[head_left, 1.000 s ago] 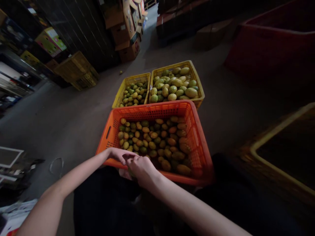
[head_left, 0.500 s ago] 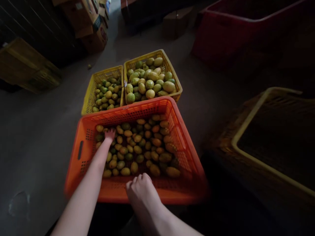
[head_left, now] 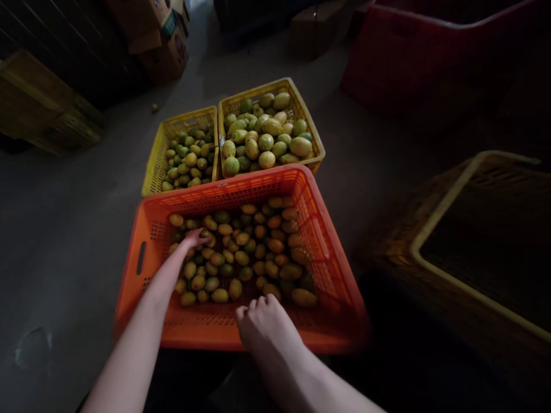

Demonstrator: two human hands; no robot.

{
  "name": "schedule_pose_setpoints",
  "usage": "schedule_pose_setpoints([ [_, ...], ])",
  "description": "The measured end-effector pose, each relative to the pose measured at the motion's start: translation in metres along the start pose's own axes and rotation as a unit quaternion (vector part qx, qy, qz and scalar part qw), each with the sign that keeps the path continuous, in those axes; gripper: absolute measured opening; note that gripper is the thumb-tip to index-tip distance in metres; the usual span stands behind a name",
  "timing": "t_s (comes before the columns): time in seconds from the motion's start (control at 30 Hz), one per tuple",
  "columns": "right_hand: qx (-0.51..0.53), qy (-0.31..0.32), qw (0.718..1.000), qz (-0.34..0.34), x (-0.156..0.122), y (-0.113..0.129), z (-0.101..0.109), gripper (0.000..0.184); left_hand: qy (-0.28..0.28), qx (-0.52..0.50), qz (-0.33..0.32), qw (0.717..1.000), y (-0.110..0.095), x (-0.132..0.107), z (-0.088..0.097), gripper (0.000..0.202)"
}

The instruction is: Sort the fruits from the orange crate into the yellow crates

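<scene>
An orange crate point(head_left: 321, 229) sits in front of me, with many oval, yellow, green and orange-tinged fruits point(head_left: 241, 258) spread over its floor. Inside its left part, my left hand point(head_left: 197, 237) curls its fingers around a small greenish fruit point(head_left: 205, 233) among the others. My right hand point(head_left: 266, 322) is over the near wall of the crate, back of the hand up and fingers curled in. The underside of those fingers is hidden, so whatever they hold cannot be made out.
Beyond the orange crate stand two yellow crates, the left one point(head_left: 151, 166) with smaller fruits and the right one point(head_left: 319, 150) with larger ones. A yellowish crate point(head_left: 424, 232) is at the right. Behind are a red bin point(head_left: 387, 63), cardboard boxes point(head_left: 166, 57) and another crate point(head_left: 47, 103).
My left hand has moved slightly right, and its fingers now wrap a fruit. My right hand has shifted a little right and up along the near wall. The view has moved slightly.
</scene>
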State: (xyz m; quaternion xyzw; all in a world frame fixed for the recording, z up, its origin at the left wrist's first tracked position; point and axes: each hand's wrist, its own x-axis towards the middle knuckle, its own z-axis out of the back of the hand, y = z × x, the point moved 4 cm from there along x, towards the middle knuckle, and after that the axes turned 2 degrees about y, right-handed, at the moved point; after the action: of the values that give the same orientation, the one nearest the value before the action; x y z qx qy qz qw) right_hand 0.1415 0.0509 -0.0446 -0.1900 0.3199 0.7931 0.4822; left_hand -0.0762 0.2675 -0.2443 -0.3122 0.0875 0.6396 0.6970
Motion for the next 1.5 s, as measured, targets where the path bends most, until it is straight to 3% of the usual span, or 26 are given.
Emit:
schedule_pose_setpoints([
  [0.13,-0.019,-0.074,0.997,0.032,-0.016,-0.006,0.040,0.024,-0.006,-0.252,0.000,0.968,-0.013,-0.056,0.001,0.038],
  [0.23,-0.064,-0.156,0.984,0.052,-0.025,-0.009,0.057,0.042,-0.011,-0.384,-0.009,0.923,-0.038,-0.097,0.010,0.041],
  [0.3,-0.084,-0.200,0.975,0.050,-0.027,-0.011,0.063,0.045,-0.009,-0.516,-0.010,0.857,-0.059,-0.124,0.021,0.038],
  [0.4,-0.079,-0.248,0.964,0.043,-0.032,-0.014,0.071,0.045,0.008,-0.746,-0.046,0.665,-0.092,-0.165,0.042,0.034],
  [0.43,-0.066,-0.262,0.962,0.045,-0.034,-0.014,0.074,0.046,0.008,-0.791,-0.067,0.608,-0.101,-0.180,0.050,0.035],
  [0.47,-0.047,-0.275,0.959,0.051,-0.036,-0.014,0.076,0.049,0.000,-0.817,-0.085,0.571,-0.108,-0.194,0.059,0.037],
  [0.57,0.041,-0.309,0.947,0.076,-0.042,-0.013,0.081,0.058,-0.033,-0.865,-0.088,0.493,-0.118,-0.232,0.077,0.046],
  [0.67,0.156,-0.346,0.918,0.114,-0.044,-0.012,0.081,0.063,-0.061,-0.896,-0.088,0.430,-0.117,-0.255,0.088,0.051],
  [0.77,0.235,-0.381,0.882,0.149,-0.043,-0.010,0.079,0.061,-0.090,-0.910,-0.114,0.388,-0.114,-0.264,0.090,0.042],
  [0.87,0.273,-0.394,0.864,0.155,-0.041,-0.009,0.077,0.055,-0.103,-0.922,-0.141,0.345,-0.120,-0.263,0.087,0.028],
  [0.93,0.290,-0.409,0.854,0.143,-0.041,-0.009,0.076,0.052,-0.073,-0.925,-0.155,0.339,-0.131,-0.261,0.080,0.024],
  [1.03,0.281,-0.440,0.847,0.103,-0.043,-0.012,0.078,0.051,0.006,-0.897,-0.178,0.405,-0.155,-0.262,0.065,0.026],
  [1.1,0.242,-0.457,0.853,0.074,-0.047,-0.013,0.080,0.050,0.021,-0.876,-0.189,0.444,-0.166,-0.264,0.055,0.028],
  [1.13,0.217,-0.462,0.858,0.064,-0.049,-0.012,0.081,0.049,0.015,-0.873,-0.188,0.450,-0.169,-0.264,0.051,0.029],
  [1.3,0.124,-0.445,0.884,0.070,-0.055,0.000,0.083,0.054,0.013,-0.874,-0.173,0.454,-0.173,-0.264,0.040,0.032],
  [1.4,0.075,-0.430,0.896,0.080,-0.060,0.012,0.088,0.058,0.020,-0.884,-0.170,0.436,-0.171,-0.263,0.040,0.030],
  [1.47,0.031,-0.459,0.885,0.072,-0.074,0.025,0.097,0.057,0.015,-0.890,-0.188,0.415,-0.169,-0.263,0.044,0.030],
  [1.5,0.008,-0.485,0.872,0.071,-0.086,0.034,0.102,0.057,0.025,-0.883,-0.207,0.420,-0.169,-0.264,0.047,0.030],
])
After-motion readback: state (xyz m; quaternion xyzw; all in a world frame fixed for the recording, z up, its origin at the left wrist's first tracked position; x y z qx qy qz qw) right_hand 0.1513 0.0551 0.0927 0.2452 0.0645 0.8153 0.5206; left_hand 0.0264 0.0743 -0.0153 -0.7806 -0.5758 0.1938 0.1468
